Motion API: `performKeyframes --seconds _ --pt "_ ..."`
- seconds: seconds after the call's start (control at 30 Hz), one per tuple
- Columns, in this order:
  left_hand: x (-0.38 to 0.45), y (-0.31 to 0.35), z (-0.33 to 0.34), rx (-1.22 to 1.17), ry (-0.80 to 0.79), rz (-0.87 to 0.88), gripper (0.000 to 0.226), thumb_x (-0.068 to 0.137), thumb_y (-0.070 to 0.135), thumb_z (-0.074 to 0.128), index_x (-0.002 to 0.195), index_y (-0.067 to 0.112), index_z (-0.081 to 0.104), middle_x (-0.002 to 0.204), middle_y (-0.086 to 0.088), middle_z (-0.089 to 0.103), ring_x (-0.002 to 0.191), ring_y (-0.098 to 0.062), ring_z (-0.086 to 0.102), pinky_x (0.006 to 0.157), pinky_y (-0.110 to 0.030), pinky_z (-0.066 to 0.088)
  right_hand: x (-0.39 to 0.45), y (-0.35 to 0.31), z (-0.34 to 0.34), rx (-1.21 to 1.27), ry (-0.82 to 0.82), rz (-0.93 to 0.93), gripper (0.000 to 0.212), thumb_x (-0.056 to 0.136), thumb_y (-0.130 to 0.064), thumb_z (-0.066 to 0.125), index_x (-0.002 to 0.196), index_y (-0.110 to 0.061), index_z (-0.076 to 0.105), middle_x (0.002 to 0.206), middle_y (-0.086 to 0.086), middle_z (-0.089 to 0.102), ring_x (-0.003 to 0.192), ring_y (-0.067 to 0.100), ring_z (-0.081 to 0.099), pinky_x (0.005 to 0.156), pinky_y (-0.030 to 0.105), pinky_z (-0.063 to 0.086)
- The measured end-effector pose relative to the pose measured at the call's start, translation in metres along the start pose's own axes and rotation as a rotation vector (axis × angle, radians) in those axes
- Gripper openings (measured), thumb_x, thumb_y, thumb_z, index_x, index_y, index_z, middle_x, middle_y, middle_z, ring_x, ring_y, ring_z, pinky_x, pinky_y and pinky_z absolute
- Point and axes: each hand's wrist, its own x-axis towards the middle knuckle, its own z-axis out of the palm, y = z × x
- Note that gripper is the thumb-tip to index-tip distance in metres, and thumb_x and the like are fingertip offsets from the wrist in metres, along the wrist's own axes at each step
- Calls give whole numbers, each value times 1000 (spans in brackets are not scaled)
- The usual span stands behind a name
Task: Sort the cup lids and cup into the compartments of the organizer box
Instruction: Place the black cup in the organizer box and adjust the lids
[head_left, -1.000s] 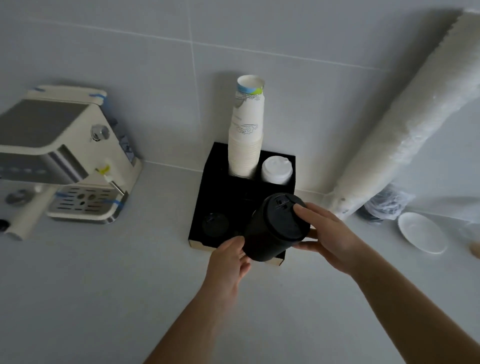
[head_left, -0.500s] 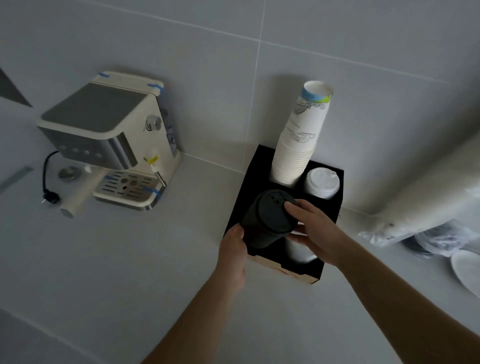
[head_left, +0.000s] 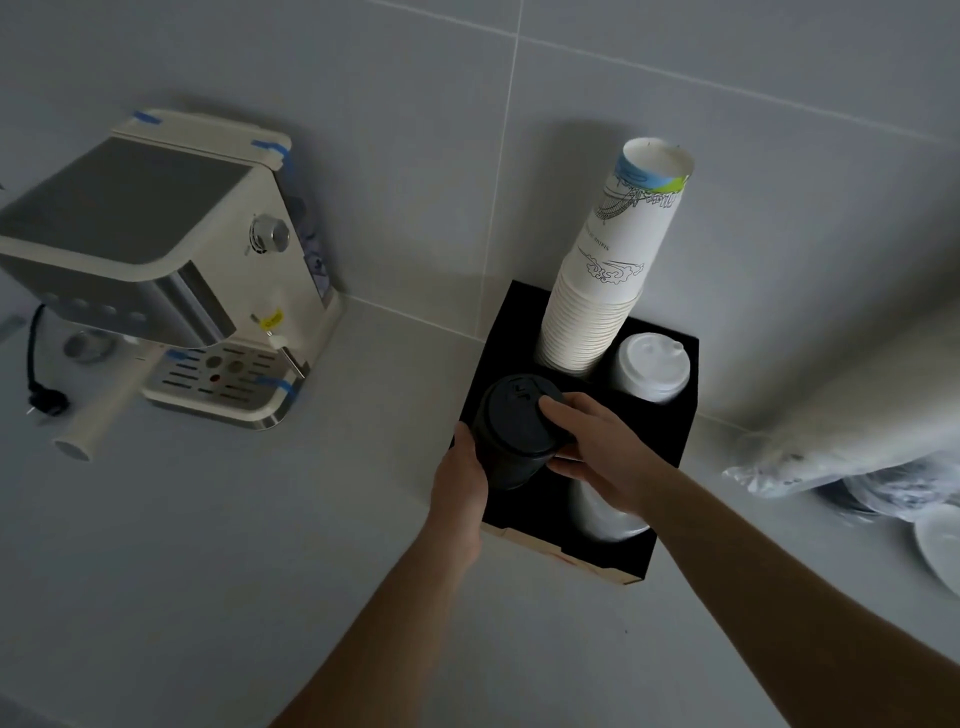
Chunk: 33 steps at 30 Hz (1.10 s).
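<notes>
A black organizer box (head_left: 670, 447) stands against the wall. Its back left compartment holds a tall stack of white paper cups (head_left: 602, 291), its back right one a stack of white lids (head_left: 649, 366). More white lids (head_left: 605, 517) sit in the front right compartment, partly hidden by my wrist. Both hands hold a stack of black lids (head_left: 511, 431), tilted over the front left compartment. My left hand (head_left: 460, 483) grips its lower side. My right hand (head_left: 597, 447) grips its top rim.
A cream coffee machine (head_left: 171, 270) stands at the left with its portafilter handle (head_left: 98, 415) sticking forward. At the right lie a long plastic-wrapped sleeve (head_left: 852, 405), a crumpled bag and a white saucer (head_left: 940, 540).
The black lid stack has moved left and down, from over the front right compartment to over the front left one. My view has swung left and closer.
</notes>
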Motion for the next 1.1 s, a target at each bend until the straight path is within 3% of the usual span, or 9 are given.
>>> performKeyframes --seconds 0.3,0.47,0.53,0.6,0.7,0.83,0.9,1.0,1.1 --pt "3 -4 -3 93 40 3 66 92 65 23 140 27 49 141 -1 55 127 -21 51 108 -37 38 6 9 2 -35 0 21 31 92 -36 63 118 -19 62 115 -2 73 102 16 69 95 33 49" --pt "4 -1 -1 22 30 -9 69 90 68 25 139 28 49 138 1 57 125 -20 53 109 -38 39 6 13 -1 -109 59 -12 40 86 -41 69 114 -13 62 120 9 70 113 25 67 91 36 54" --pt "12 -4 0 -6 12 -8 80 78 81 29 137 32 51 136 6 58 125 -18 54 110 -39 39 4 11 -4 -215 95 -31 60 68 -56 73 107 -12 63 118 15 70 112 30 67 98 45 54" --pt "36 -22 2 -7 -11 -2 102 53 99 32 133 39 54 134 8 60 123 -17 55 109 -41 39 2 8 -8 -285 116 -42 71 55 -64 72 101 -11 64 113 19 71 108 33 68 98 49 54" --pt "54 -34 7 3 -42 -1 115 40 102 35 133 37 54 133 5 61 122 -18 56 109 -43 40 3 6 -15 -289 130 -56 68 57 -62 73 102 -12 66 111 18 72 107 34 68 96 49 55" --pt "36 -17 10 -34 -37 -33 111 48 96 35 135 30 54 134 2 61 123 -20 55 110 -41 39 6 10 -16 -247 85 -64 51 71 -54 73 109 -20 68 111 7 73 107 27 69 98 47 55" --pt "22 -5 9 -26 -48 -54 97 62 91 32 134 29 55 134 1 60 124 -20 54 111 -41 38 9 11 -13 -252 77 -77 43 79 -49 71 112 -21 68 110 4 74 105 24 70 98 46 55" --pt "4 11 8 -11 -70 -58 69 88 73 23 131 29 55 128 5 61 118 -16 55 105 -35 39 11 8 -8 -295 87 -99 57 67 -61 69 111 -25 70 105 -1 76 100 19 72 96 45 56" --pt "3 13 10 -22 -80 -28 51 96 61 20 119 33 55 102 8 59 94 -10 55 90 -31 37 11 8 -5 -345 95 -125 64 60 -69 64 110 -30 71 103 -5 76 100 16 71 95 43 56"
